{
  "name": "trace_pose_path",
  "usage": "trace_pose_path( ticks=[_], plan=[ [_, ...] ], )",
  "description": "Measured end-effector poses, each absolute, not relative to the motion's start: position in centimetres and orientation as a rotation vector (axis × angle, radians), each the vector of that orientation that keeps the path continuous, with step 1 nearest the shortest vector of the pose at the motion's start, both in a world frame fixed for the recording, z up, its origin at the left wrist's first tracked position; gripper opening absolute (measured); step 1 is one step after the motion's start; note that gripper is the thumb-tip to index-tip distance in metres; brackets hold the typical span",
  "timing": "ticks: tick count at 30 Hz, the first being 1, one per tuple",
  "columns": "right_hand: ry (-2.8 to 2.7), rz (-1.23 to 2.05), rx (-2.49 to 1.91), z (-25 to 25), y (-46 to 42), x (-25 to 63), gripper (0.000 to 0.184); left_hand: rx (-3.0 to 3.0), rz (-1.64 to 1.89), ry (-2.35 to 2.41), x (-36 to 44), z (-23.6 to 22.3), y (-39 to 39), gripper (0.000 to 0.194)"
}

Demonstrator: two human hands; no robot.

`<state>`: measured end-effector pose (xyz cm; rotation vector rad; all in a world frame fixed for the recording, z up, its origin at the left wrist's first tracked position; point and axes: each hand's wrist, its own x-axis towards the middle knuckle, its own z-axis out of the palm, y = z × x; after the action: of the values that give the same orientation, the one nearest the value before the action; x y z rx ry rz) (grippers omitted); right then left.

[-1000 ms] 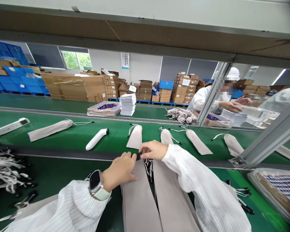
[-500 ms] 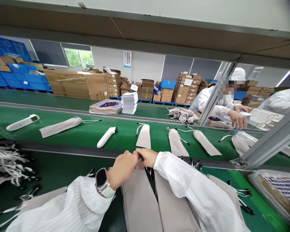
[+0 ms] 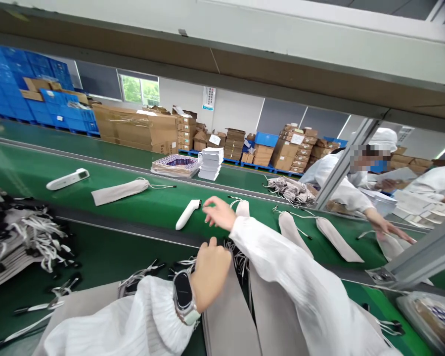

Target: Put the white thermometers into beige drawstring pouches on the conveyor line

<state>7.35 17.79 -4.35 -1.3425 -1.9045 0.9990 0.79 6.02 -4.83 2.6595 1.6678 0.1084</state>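
Note:
My right hand (image 3: 218, 213) reaches over the green conveyor belt, fingers slightly bent and apart, nothing in them. Just left of its fingertips lies a white handheld thermometer (image 3: 187, 215) with a dark tip. My left hand (image 3: 212, 271), wearing a watch, is closed at the top end of a grey drawstring pouch (image 3: 228, 309); its fingertips are hidden. That pouch lies on a stack in front of me, beside a second stack of grey pouches (image 3: 274, 311). White cords with black ends bunch up between my hands.
Another thermometer (image 3: 67, 179) and a grey pouch (image 3: 120, 191) lie on the belt to the left. A pile of corded pouches (image 3: 18, 242) sits at left. A metal post (image 3: 422, 242) stands at right, where a co-worker's hand (image 3: 387, 227) touches a pouch.
My right hand has left the pouch top and moved forward to beside the thermometer. My left hand stays at the pouches. The view has shifted, and the co-worker's arm has reached toward the belt.

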Motion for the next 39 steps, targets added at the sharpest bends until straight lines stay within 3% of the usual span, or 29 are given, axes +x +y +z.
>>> trace_pose_path(
  ticks=[3,5,8,11,17,22,27,33,37,39],
  plan=[
    [-2.224,0.732,-1.551,-5.9,20.2,2.5,0.04,2.696,0.144,1.605,0.9,-4.2,4.8,0.035],
    [-2.229,0.733,-1.66,-7.2,21.7,0.5,0.044,2.703,0.124,1.571,0.7,-3.5,4.2,0.043],
    [-2.093,0.806,-1.755,-8.7,23.5,-0.2,0.036,2.679,0.028,1.567,0.4,-2.4,3.7,0.051],
    [-1.919,0.915,-1.763,-9.1,24.3,1.4,0.029,2.619,-0.087,1.555,0.0,-1.9,3.8,0.04],
    [-1.548,1.122,-1.469,-5.5,22.6,8.8,0.042,2.821,0.154,1.259,-0.5,-3.0,5.1,0.029],
    [-1.34,1.19,-1.041,-1.3,17.3,15.6,0.029,2.734,0.497,0.895,0.2,-3.1,6.1,0.007],
    [-1.014,1.481,-0.368,-0.3,13.0,17.1,0.04,2.488,0.668,0.81,0.5,-1.9,6.7,0.015],
    [-0.953,1.454,-0.273,0.0,12.8,17.0,0.036,2.331,0.743,0.789,0.3,-2.2,7.4,0.017],
    [-0.824,1.338,-0.366,0.3,13.1,17.4,0.016,2.255,0.728,0.781,0.5,-2.7,7.4,0.019],
    [-0.808,1.305,-0.415,0.2,13.1,17.1,0.019,2.227,0.729,0.763,0.7,-2.6,7.2,0.019]
  ],
)
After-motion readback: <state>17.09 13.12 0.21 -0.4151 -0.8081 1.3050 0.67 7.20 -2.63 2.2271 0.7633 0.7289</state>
